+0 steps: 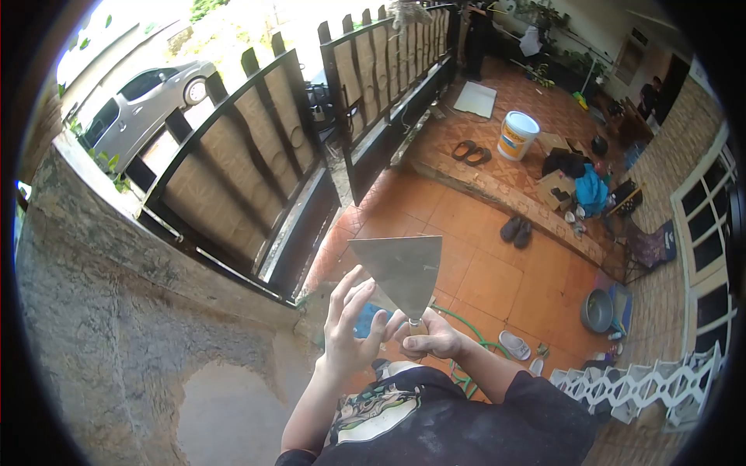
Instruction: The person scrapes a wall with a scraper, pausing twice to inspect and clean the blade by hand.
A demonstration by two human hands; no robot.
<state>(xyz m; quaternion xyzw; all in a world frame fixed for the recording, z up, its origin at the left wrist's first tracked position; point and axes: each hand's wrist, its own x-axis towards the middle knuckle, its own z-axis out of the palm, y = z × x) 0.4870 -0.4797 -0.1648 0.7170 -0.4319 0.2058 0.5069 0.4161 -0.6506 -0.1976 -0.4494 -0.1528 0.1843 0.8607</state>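
Note:
A wide putty knife (404, 268) stands blade up in front of my chest, its broad grey edge turned away from me. My right hand (431, 339) is closed around its short wooden handle, just under the blade. To the left of the blade, my left hand (350, 322) is raised with fingers apart and bent. Its fingertips are close to the blade's left side, and nothing is held in it. At lower left, the rough grey wall (101, 287) carries a smooth pale patch (225, 412).
A black-framed gate (241, 163) borders the left, with a grey car (140, 105) beyond. On the orange tiles are a white bucket (517, 136), dark shoes (515, 231), a green hose (474, 330) and a grey basin (597, 311). A white folding lattice (637, 386) is at lower right.

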